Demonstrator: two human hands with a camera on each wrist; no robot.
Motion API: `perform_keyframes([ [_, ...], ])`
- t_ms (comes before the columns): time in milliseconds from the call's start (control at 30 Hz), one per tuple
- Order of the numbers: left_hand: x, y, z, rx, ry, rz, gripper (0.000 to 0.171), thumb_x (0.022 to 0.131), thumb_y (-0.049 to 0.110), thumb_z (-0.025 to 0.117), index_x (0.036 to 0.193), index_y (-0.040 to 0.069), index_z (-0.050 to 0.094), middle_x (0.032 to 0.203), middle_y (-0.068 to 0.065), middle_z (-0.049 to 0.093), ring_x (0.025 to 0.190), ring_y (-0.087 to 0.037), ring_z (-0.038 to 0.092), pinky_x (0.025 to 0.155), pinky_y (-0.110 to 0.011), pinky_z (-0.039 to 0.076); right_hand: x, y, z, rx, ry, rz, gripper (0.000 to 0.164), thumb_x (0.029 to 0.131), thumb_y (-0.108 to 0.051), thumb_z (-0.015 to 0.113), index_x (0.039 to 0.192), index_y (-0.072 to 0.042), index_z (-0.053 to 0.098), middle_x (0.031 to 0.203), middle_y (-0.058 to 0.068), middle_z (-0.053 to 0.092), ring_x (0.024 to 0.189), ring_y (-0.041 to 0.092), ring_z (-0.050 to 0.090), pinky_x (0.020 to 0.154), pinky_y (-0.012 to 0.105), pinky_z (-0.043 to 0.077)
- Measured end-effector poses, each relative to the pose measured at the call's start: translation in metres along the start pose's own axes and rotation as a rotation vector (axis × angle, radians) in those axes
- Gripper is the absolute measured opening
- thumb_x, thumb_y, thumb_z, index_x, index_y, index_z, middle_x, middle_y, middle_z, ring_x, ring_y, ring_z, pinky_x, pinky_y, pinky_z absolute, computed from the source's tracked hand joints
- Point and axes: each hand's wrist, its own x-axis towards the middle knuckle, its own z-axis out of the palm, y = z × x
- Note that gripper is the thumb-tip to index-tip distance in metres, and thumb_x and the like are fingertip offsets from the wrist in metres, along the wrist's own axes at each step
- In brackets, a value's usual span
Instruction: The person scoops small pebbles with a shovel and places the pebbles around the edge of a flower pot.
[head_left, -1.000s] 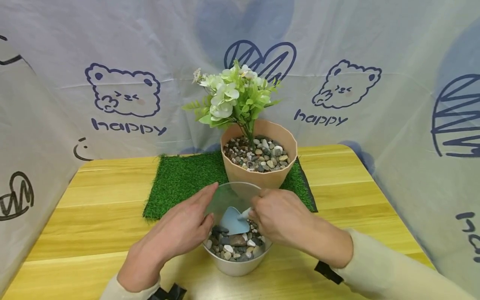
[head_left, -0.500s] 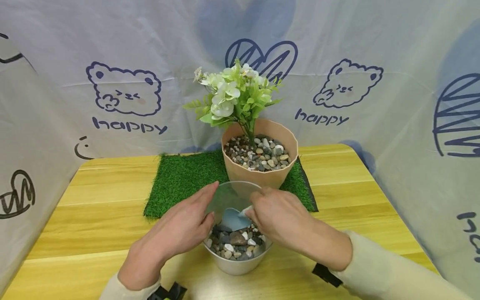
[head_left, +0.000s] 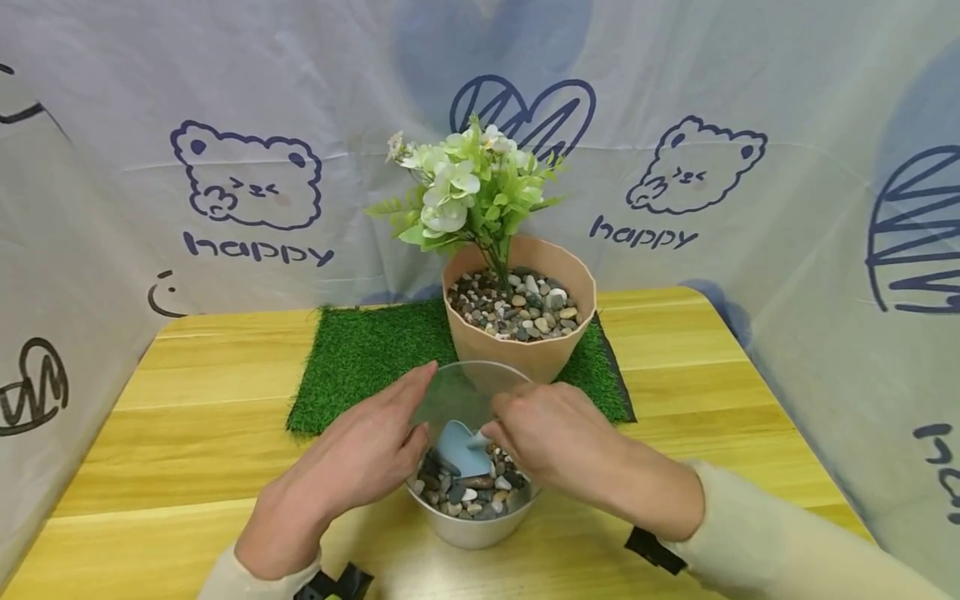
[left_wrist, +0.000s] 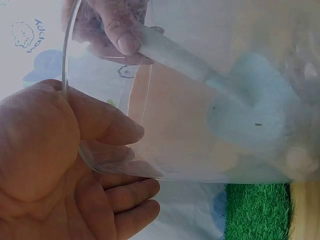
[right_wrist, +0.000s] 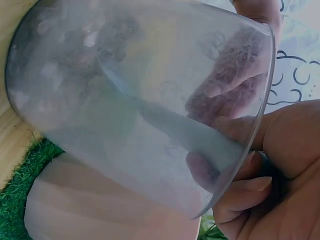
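A clear, slightly cloudy container [head_left: 472, 533] stands near the front of the table, with mixed pebbles [head_left: 480, 506] in its bottom. My left hand [head_left: 360, 454] grips its rim on the left, thumb and fingers on either side of the wall in the left wrist view. Inside leans a light blue trowel [head_left: 467, 450], its blade resting among the stones. The trowel's pale handle [right_wrist: 190, 132] slopes up to the rim, where my right hand [head_left: 558, 429] holds its end. Through the cloudy wall, the stones look blurred in the right wrist view.
Right behind the container stands a peach faceted pot [head_left: 517, 354] filled with pebbles, holding an artificial plant [head_left: 465, 196] with white flowers. Beneath the pot lies a green turf mat [head_left: 367, 358] on the wooden table [head_left: 697, 375]. A printed cloth [head_left: 360, 100] hangs around the table.
The trowel blade tilted back, then came forward and down over the pebbles, and some stones shifted. My right hand moved slightly left and down; the left hand stayed at the rim.
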Motion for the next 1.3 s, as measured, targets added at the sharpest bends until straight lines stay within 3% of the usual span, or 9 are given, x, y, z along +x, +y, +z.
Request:
perform_keyframes([
  [233,0.000,-0.001,-0.001,-0.013,-0.007,-0.004,0.070,0.107,0.021,0.055,0.168,0.008,0.025,0.172,-0.013,0.031,0.154,-0.033,0.040,0.127,-0.052,0.036,0.002,0.000,-0.004,0.045,-0.080,0.073,0.028,0.101,-0.028,0.071,0.076,-0.019,0.063,0.063,-0.008,0.056,0.058,0.013,0.057,0.050,0.033,0.048],
  [433,-0.001,0.000,-0.001,-0.008,-0.001,-0.009,0.070,0.106,0.021,0.055,0.168,0.008,0.025,0.172,-0.014,0.031,0.153,-0.034,0.041,0.126,-0.053,0.037,0.004,-0.003,-0.002,0.039,-0.102,0.038,0.028,0.101,-0.030,0.071,0.076,-0.017,0.067,0.067,-0.005,0.063,0.063,0.015,0.063,0.053,0.035,0.054],
  [633,0.000,0.001,0.000,-0.017,-0.015,-0.010,0.070,0.107,0.021,0.054,0.169,0.009,0.024,0.173,-0.013,0.030,0.154,-0.033,0.039,0.127,-0.053,0.036,0.002,0.000,-0.007,0.197,-0.170,0.153,0.022,0.101,-0.031,0.072,0.083,-0.020,0.076,0.069,-0.011,0.066,0.062,0.008,0.060,0.054,0.031,0.051],
  [867,0.001,0.000,0.000,-0.017,-0.017,-0.011,0.070,0.107,0.022,0.053,0.169,0.009,0.023,0.173,-0.013,0.029,0.155,-0.033,0.038,0.127,-0.053,0.035,0.001,0.002,-0.017,0.324,-0.310,0.211,0.016,0.102,-0.030,0.070,0.096,-0.020,0.080,0.077,-0.013,0.069,0.066,0.008,0.059,0.061,0.032,0.053],
  [1133,0.000,0.000,-0.001,-0.017,-0.017,-0.016,0.071,0.106,0.023,0.054,0.169,0.009,0.023,0.174,-0.012,0.028,0.155,-0.033,0.037,0.128,-0.053,0.034,-0.002,0.007,-0.020,0.361,-0.256,0.226,0.017,0.104,-0.026,0.067,0.100,-0.019,0.082,0.083,-0.011,0.074,0.064,0.006,0.060,0.063,0.031,0.053],
  [1300,0.000,-0.001,-0.001,-0.008,-0.012,-0.006,0.070,0.107,0.022,0.053,0.169,0.008,0.023,0.173,-0.012,0.029,0.154,-0.034,0.039,0.127,-0.053,0.036,-0.007,0.013,-0.026,0.419,-0.240,0.233,0.017,0.104,-0.026,0.067,0.100,-0.018,0.083,0.066,-0.011,0.064,0.052,0.008,0.052,0.053,0.027,0.047],
])
